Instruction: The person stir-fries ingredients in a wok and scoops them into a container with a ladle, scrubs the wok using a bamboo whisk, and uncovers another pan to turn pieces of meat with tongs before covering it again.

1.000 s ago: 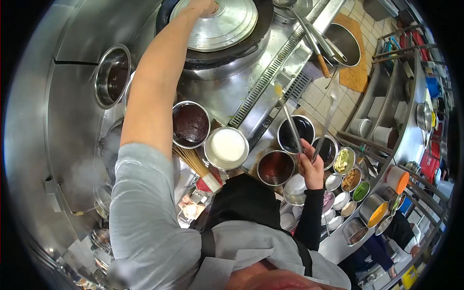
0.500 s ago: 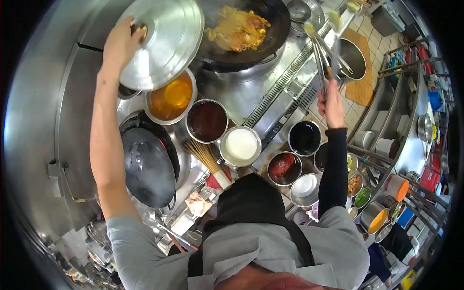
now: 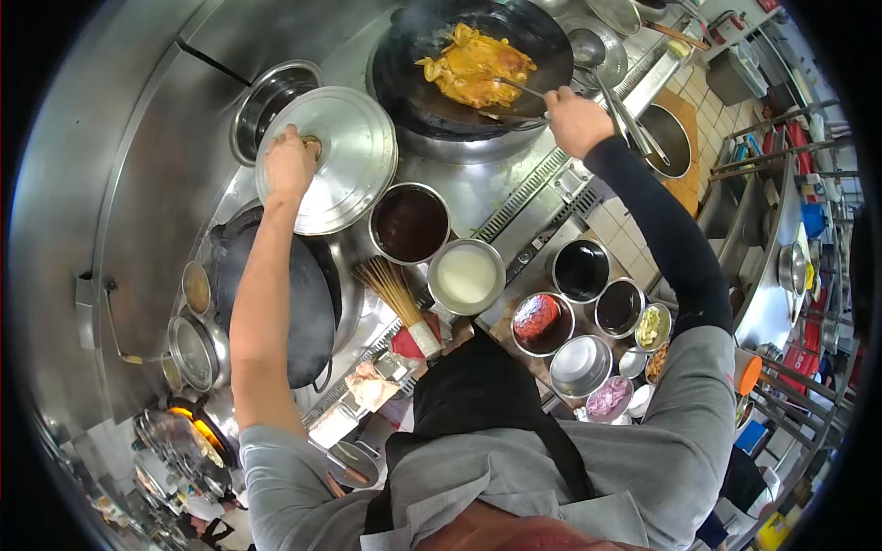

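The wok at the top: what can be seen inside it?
Yellow-brown food lies in the wok, and tongs in the right hand reach in. The surface beneath the food is covered.

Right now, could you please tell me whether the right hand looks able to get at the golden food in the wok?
Probably yes: the metal utensil in the right hand reaches the golden food, and the lid, held by the left hand, leaves the wok uncovered.

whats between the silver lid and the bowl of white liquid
The head view shows a bowl of dark liquid between the lid and the white liquid.
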`<state>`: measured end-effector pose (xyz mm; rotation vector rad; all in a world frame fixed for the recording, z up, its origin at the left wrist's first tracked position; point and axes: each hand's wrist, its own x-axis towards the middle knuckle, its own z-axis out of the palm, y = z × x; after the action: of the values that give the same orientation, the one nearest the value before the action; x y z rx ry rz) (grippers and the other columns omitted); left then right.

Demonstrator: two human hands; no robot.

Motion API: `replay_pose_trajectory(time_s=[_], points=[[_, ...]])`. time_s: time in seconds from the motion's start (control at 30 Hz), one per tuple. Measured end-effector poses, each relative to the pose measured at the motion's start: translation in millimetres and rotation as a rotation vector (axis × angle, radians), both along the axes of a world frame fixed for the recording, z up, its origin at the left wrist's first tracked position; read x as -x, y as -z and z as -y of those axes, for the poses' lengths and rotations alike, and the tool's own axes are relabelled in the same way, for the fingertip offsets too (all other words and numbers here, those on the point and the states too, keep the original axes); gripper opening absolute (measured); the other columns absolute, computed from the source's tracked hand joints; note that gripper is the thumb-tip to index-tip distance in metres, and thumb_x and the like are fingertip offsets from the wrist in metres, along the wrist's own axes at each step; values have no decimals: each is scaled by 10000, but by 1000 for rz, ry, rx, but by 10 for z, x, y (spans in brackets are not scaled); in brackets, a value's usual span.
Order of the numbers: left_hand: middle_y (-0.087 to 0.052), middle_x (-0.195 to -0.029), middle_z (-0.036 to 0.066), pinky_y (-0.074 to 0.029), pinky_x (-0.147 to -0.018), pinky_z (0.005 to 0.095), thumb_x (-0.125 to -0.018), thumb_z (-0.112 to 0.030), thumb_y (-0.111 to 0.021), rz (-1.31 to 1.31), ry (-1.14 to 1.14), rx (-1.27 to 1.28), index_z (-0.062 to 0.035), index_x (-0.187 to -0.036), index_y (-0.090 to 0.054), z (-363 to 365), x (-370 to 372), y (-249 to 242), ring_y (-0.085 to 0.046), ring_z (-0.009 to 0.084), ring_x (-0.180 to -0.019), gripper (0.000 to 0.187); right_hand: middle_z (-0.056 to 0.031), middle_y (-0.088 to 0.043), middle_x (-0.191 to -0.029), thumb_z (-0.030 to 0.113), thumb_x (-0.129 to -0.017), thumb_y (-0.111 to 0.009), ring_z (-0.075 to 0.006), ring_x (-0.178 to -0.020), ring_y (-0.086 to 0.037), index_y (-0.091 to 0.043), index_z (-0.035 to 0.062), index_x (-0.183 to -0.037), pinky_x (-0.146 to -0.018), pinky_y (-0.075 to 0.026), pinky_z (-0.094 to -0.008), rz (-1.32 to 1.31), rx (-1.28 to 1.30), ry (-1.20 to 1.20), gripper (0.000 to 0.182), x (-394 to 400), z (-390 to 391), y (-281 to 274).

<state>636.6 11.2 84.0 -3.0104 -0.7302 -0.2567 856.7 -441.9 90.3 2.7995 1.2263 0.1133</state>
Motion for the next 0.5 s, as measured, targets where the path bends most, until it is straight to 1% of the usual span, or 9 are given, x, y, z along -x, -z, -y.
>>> replay_pose_trajectory(time_s=[0.07,0.1,0.13,0.23,0.3,0.33,0.37,0.43,0.5], points=[[-711,-1121,274,-480,-1007,489,-902,-287,-725,39,25,53,51,-1278,-597,-24,-2,119,-653,431,-1102,522,-215,-670,-1051,129,-981,-528,-412,-889,-734,-603,-14,-1136,-739,-606,-490,40,26,0,223,-46,-229,122],[-708,-1107,308,-470,-1026,495,-899,-273,-728,60,38,79,71,-1285,-597,-35,-18,159,-664,457,-1070,533,-213,-675,-1049,136,-986,-522,-414,-883,-735,-609,-13,-1140,-739,-607,-488,48,37,2,232,-83,-324,220],[-697,-1128,326,-444,-1061,489,-901,-308,-729,37,24,97,77,-1320,-584,-30,-46,160,-651,471,-1084,588,-211,-679,-1047,144,-990,-516,-415,-878,-736,-616,-12,-1145,-738,-608,-485,54,46,5,241,-112,-417,318],[-689,-1202,263,-469,-1035,484,-897,-360,-744,81,-16,84,52,-1292,-590,47,-9,136,-609,418,-1177,590,-210,-699,-1056,149,-988,-514,-407,-876,-741,-641,0,-1148,-749,-607,-486,70,53,37,253,-216,-537,382],[-655,-1250,295,-466,-1044,483,-895,-340,-754,261,-27,114,75,-1315,-575,78,70,108,-613,430,-1169,617,-214,-705,-1075,150,-982,-514,-399,-893,-742,-644,4,-1145,-760,-605,-492,68,31,41,254,-327,-488,305],[-638,-1275,311,-465,-1048,483,-894,-330,-760,349,-30,128,87,-1327,-567,124,117,65,-615,435,-1165,631,-218,-702,-1110,139,-946,-552,-391,-928,-741,-649,14,-1148,-777,-602,-497,48,25,80,256,-357,-464,201],[-625,-1296,316,-473,-1040,480,-898,-307,-759,377,-47,241,95,-1335,-561,176,199,15,-622,432,-1161,626,-217,-698,-1133,135,-909,-597,-399,-969,-731,-652,20,-1140,-805,-598,-498,2,15,75,263,-376,-411,89],[-597,-1340,326,-490,-1023,473,-906,-262,-759,438,-77,467,110,-1351,-550,416,483,-152,-638,425,-1152,616,-192,-687,-1131,209,-928,-664,-404,-1016,-706,-622,29,-1132,-852,-575,-508,-8,43,96,276,-474,-354,84],[-640,-1297,290,-550,-937,432,-925,-199,-750,466,-134,644,101,-1349,-565,693,810,-190,-672,366,-1138,551,-195,-689,-1130,218,-933,-666,-401,-1026,-703,-619,26,-1129,-865,-569,-509,-16,27,108,279,-483,-347,56]])
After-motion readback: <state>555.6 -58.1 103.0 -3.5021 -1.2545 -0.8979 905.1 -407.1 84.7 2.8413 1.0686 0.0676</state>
